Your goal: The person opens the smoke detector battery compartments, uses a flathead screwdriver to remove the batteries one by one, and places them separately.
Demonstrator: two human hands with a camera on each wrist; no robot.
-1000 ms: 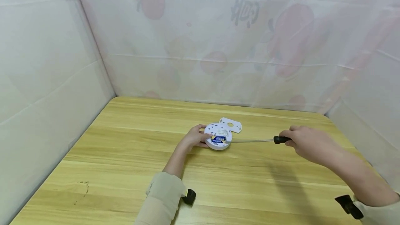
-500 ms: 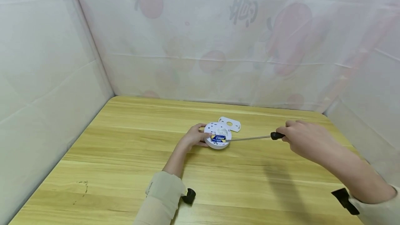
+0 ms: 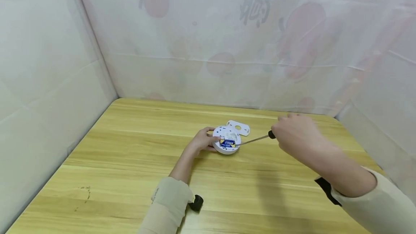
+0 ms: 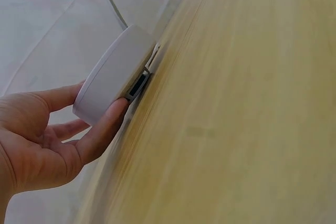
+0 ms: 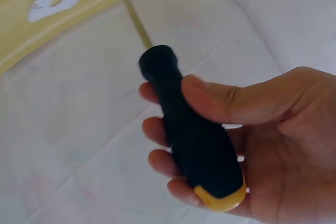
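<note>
Round white device [image 3: 227, 141]: mid-counter [image 3: 130, 176], back open, blue battery [image 3: 228, 142] showing; left hand [image 3: 202, 142] fingers curled round its rim. Screwdriver [image 5: 194, 135]: right hand [image 3: 294, 134] fingers wrapped round black handle, tip at device. White plate [image 3: 239, 128]: just behind device

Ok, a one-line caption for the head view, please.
Left hand steadies a round white device on a wooden table while the right hand levers a screwdriver at its battery.
</note>
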